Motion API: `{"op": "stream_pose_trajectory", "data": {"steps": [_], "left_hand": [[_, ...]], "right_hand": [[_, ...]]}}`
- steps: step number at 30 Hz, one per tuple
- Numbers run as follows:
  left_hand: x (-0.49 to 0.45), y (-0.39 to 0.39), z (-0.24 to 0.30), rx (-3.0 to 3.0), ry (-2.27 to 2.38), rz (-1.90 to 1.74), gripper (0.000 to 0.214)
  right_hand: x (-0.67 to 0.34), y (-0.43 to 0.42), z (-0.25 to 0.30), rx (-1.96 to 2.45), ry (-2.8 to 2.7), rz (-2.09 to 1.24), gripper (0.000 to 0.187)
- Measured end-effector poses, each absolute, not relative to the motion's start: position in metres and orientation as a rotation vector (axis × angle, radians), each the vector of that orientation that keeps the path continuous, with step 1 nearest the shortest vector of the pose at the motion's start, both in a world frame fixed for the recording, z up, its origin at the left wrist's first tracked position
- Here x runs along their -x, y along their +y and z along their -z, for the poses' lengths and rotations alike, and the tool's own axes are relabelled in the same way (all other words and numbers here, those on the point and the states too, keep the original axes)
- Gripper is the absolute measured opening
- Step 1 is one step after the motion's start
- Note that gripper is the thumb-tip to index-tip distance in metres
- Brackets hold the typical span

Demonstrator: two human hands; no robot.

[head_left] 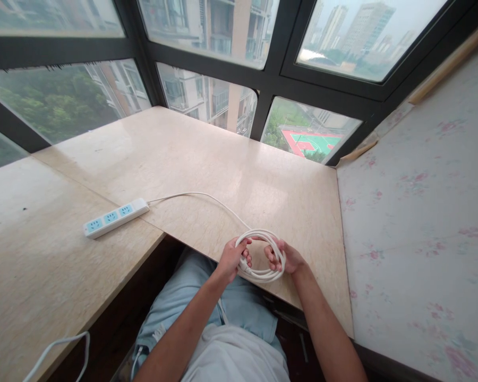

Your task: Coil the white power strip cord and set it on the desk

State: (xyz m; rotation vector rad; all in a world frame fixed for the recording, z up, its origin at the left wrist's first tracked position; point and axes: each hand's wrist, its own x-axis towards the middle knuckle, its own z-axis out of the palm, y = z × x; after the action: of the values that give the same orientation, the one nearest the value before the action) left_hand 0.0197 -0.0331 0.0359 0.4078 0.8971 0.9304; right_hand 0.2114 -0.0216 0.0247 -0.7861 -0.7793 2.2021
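A white power cord [262,276] is wound into a round coil of several loops over the front edge of the counter. My left hand [236,259] is closed around the coil's left side, and a white plug [244,265] shows beside its fingers. On the opposite side, my right hand [281,257] grips the loops with its fingers curled through them. From the coil the cord runs up and left in an arc to a white power strip [116,217] with three blue socket panels, which lies on the counter.
The beige stone-patterned counter [191,154] spans the window corner, with dark-framed windows [207,58] behind. A flower-papered wall [414,228] borders it on the right. Another white cable [59,342] hangs over the counter edge at lower left.
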Motion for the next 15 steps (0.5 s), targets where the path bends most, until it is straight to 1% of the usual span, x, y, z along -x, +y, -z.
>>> {"op": "stream_pose_trajectory", "data": {"steps": [3, 6, 7, 10, 11, 15], "left_hand": [[-0.013, -0.029, -0.034, -0.471, 0.947, -0.936, 0.039], [-0.005, -0.023, -0.031, -0.503, 0.984, -0.966, 0.037], [-0.002, -0.021, -0.031, -0.501, 0.981, -0.965, 0.037], [0.004, -0.018, -0.031, -0.500, 0.951, -0.955, 0.036], [0.005, -0.017, -0.032, -0.502, 0.939, -0.953, 0.036], [0.004, -0.016, -0.034, -0.487, 0.917, -0.951, 0.037]], "right_hand": [[-0.211, -0.020, -0.031, 0.713, -0.869, -2.269, 0.058], [-0.205, -0.021, -0.035, 0.691, -0.822, -2.256, 0.053], [-0.203, -0.022, -0.035, 0.708, -0.802, -2.240, 0.049], [-0.199, -0.026, -0.033, 0.791, -0.764, -2.196, 0.026], [-0.199, -0.027, -0.032, 0.818, -0.755, -2.182, 0.023], [-0.199, -0.031, -0.029, 0.897, -0.737, -2.134, 0.031]]}}
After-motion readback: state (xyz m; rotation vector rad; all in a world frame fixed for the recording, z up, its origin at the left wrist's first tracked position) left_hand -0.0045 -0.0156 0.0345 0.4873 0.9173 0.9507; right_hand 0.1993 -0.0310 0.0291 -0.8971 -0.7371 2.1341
